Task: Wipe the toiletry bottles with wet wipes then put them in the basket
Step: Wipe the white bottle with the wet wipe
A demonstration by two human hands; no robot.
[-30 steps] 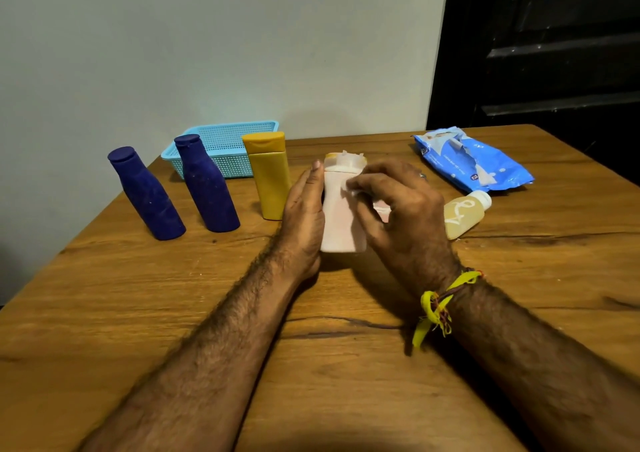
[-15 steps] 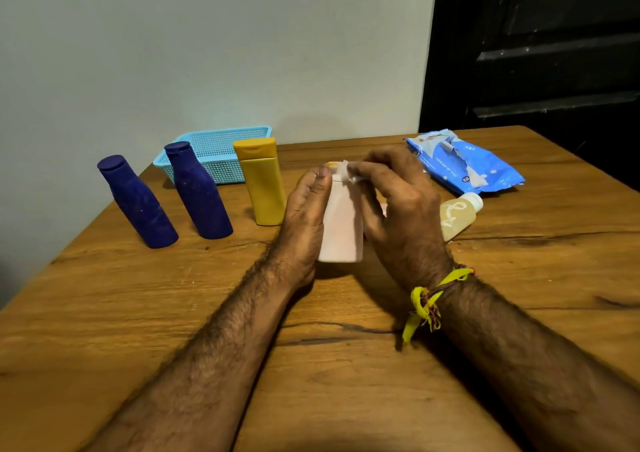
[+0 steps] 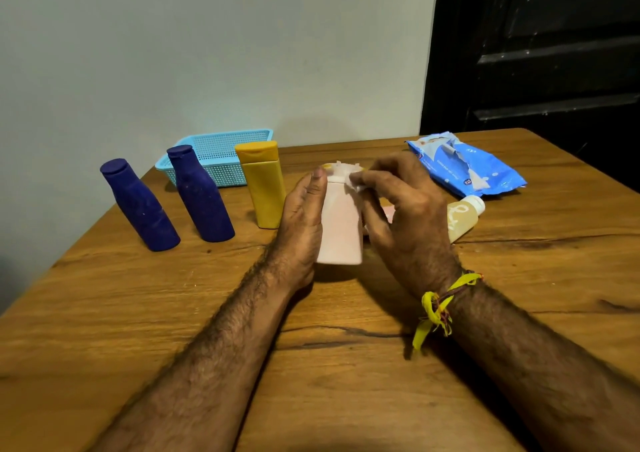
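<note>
Looks like a home room: worn wooden table [image 3: 346, 399] against plain wall [image 3: 207, 53], dark panelled door [image 3: 536, 53], toiletry bottles [image 3: 201, 199]

Bottles: 5 total. 2 dark blue bottles [image 3: 140, 206] [image 3: 201, 195], 1 yellow bottle [image 3: 263, 185], 1 pink bottle [image 3: 341, 233], 1 small beige bottle [image 3: 462, 219], partly hidden. 1 basket [image 3: 221, 161], 1 wipes pack [image 3: 464, 162], 1 wipe [image 3: 349, 178], maybe. 2 hands [image 3: 301, 223] [image 3: 405, 219].
</note>
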